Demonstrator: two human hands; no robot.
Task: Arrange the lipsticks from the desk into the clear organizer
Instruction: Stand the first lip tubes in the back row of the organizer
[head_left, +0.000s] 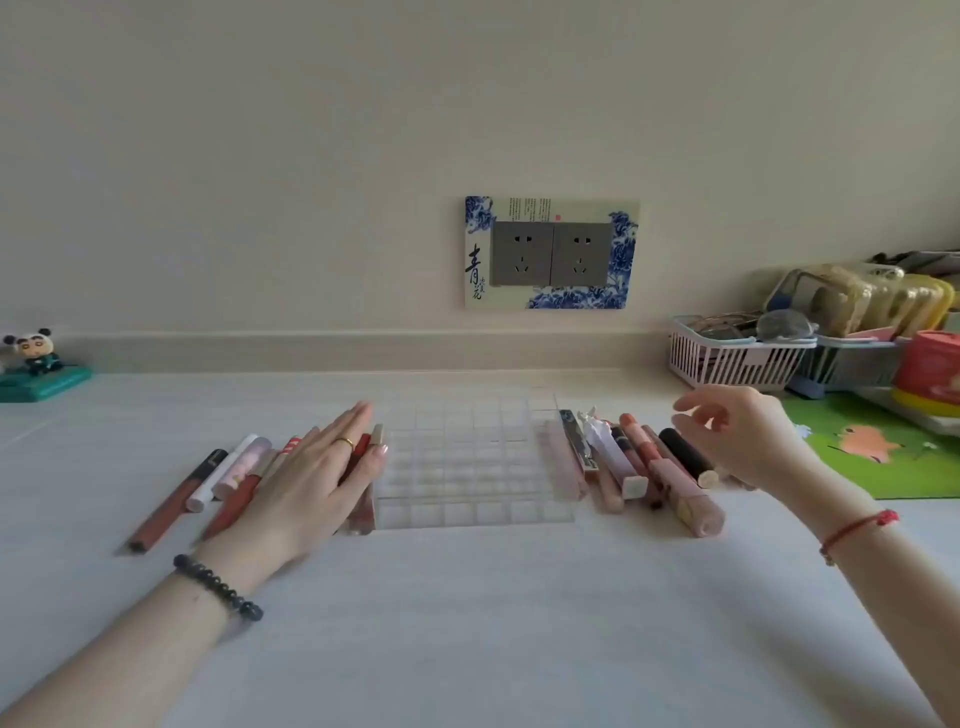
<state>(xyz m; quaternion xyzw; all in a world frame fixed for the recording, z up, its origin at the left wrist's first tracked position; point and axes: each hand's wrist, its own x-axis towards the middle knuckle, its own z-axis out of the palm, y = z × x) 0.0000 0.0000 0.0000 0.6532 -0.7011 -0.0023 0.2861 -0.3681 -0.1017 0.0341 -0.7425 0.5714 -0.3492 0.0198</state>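
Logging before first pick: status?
Left hand flat on left lipsticks, gripping nothing. Right hand open over right lipsticks. Clear organizer empty. Nothing blocking.

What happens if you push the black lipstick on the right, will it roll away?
Probably a little. The black lipstick looks round and lies on its side on the smooth desk, so it may roll. Pink lipsticks beside it would likely stop it leftward. It looks stiff and light.

A pale grey bench (467, 623) carries a clear gridded plastic organizer (475, 462), lipstick rows (644, 467) either side, and a green mat (872, 447) at right.
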